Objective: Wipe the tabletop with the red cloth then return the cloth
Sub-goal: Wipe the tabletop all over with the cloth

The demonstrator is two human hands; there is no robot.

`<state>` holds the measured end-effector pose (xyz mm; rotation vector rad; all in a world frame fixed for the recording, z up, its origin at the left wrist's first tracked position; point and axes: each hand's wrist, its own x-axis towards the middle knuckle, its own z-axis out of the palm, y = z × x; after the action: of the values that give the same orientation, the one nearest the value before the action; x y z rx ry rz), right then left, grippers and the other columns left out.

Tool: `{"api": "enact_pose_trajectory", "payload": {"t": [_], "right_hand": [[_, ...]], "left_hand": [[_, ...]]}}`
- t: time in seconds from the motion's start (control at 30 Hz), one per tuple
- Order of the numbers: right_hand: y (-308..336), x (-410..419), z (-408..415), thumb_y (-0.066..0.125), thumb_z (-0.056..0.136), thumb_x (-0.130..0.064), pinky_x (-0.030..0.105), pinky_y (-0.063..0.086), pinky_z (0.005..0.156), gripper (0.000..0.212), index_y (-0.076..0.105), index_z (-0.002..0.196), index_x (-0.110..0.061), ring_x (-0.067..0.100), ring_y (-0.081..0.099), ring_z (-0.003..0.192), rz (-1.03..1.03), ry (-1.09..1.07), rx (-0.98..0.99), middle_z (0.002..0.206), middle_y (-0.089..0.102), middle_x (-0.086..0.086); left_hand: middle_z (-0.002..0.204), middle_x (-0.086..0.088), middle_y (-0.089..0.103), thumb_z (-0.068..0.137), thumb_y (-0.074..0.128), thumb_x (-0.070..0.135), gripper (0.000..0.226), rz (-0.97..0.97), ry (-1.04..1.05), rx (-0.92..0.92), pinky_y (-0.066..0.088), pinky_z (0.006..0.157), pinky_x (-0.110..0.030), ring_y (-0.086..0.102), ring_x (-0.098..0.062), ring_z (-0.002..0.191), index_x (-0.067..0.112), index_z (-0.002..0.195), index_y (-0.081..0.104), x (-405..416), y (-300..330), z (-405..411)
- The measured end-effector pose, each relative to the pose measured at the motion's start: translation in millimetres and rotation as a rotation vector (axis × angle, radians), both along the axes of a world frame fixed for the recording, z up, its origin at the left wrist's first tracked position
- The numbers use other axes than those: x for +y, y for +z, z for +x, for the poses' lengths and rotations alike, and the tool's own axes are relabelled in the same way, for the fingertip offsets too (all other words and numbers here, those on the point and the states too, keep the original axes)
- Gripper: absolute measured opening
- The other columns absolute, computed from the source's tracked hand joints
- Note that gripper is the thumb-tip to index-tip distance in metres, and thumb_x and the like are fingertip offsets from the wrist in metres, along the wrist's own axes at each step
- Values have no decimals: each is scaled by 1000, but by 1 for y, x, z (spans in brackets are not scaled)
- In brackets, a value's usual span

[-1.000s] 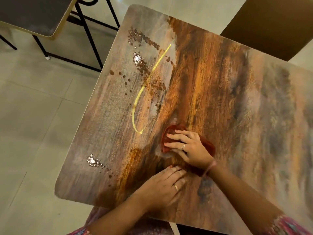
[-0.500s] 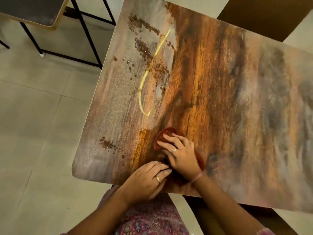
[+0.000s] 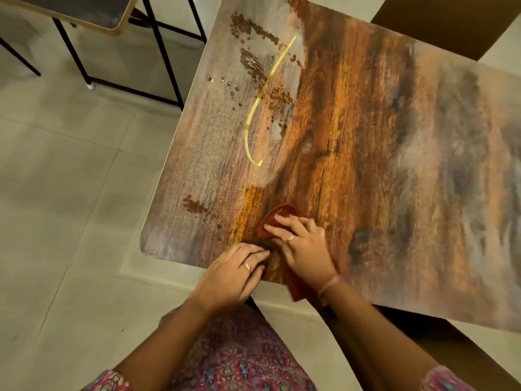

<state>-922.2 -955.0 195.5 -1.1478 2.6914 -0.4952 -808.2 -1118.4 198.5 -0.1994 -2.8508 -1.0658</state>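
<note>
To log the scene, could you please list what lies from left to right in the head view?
Black-legged side table → left hand → red cloth → right hand → brown chair.

Red cloth (image 3: 277,218): rust-red, crumpled flat on the tabletop (image 3: 366,153) near its front edge, left of centre. Far end bunches into a rounded fold; near end trails off the table's front edge, a corner hanging below. My right hand (image 3: 303,249) covers its middle. Tabletop: rectangular, rounded corners, streaked print of brown, orange and grey. A thin yellow curved line runs across its far left part, with clusters of dark brown dots around it and near the left front corner.
</note>
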Motion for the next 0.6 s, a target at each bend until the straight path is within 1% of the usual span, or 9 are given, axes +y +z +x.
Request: {"api": "enact_pose_trajectory", "payload": {"t": [0.03, 0.07, 0.2, 0.27, 0.3, 0.33, 0.4, 0.5, 0.6], "right_hand": [[2, 12, -10, 68, 87, -23, 45, 47, 76, 36, 65, 119, -37, 28, 55, 107, 12, 35, 8, 127, 60, -8], [3, 19, -27, 66, 88, -23, 46, 47, 78, 35, 64, 121, -36, 28, 53, 109, 28, -7, 10, 128, 60, -7], [-3, 7, -103, 49, 98, -28, 44, 35, 98, 34, 57, 131, -34, 31, 42, 123, 18, -535, -37, 137, 49, -2], [-5, -21, -100, 45, 99, -32, 49, 31, 100, 33, 56, 130, -35, 29, 36, 128, -18, -800, -67, 141, 45, -5], [-5, -36, -82, 45, 99, -32, 50, 30, 99, 33, 56, 130, -37, 28, 35, 128, -21, -845, -63, 141, 44, -7], [-6, -51, -58, 45, 98, -31, 48, 31, 98, 33, 56, 129, -39, 26, 36, 127, -17, -794, -44, 141, 45, -9], [-8, -74, 8, 47, 97, -30, 44, 32, 94, 34, 56, 128, -40, 23, 38, 126, -14, -533, -22, 140, 47, -10], [-5, -67, 89, 53, 91, -25, 42, 36, 89, 39, 57, 127, -41, 21, 43, 125, -4, -197, -72, 139, 51, -12], [-3, -26, 96, 58, 91, -26, 41, 41, 84, 37, 59, 125, -41, 22, 48, 120, 18, -183, -47, 135, 54, -13]], "left_hand": [[109, -7, 64, 93, 49, 22, 32, 6, 22, -6, 42, 92, -28, 54, -19, 103, 4, 115, 65, 0, 1, 4], [109, -7, 64, 93, 49, 22, 32, 6, 41, -16, 43, 91, -27, 54, -19, 103, 4, 115, 65, 1, 2, 8], [110, -7, 62, 94, 48, 23, 33, 8, 127, -60, 43, 93, -27, 56, -20, 104, 5, 117, 63, 4, 5, 23], [112, -7, 61, 93, 50, 23, 32, 52, 215, -85, 37, 96, -21, 56, -21, 105, 5, 117, 62, 4, 5, 31], [113, -8, 61, 93, 49, 23, 33, 82, 269, -98, 35, 97, -17, 55, -20, 106, 5, 118, 62, 3, 6, 36], [114, -7, 60, 93, 48, 25, 35, 109, 327, -106, 32, 97, -13, 53, -18, 106, 5, 119, 61, 0, 7, 40], [114, -7, 58, 93, 46, 28, 37, 138, 437, -114, 30, 95, -10, 49, -14, 105, 7, 120, 61, -8, 9, 49], [113, -10, 57, 91, 52, 21, 32, 114, 558, -108, 33, 93, -22, 50, -21, 105, 7, 119, 60, -31, 8, 59], [113, -11, 56, 92, 57, 12, 26, 103, 674, -96, 34, 92, -26, 50, -27, 107, 8, 118, 60, -56, 10, 67]]}}
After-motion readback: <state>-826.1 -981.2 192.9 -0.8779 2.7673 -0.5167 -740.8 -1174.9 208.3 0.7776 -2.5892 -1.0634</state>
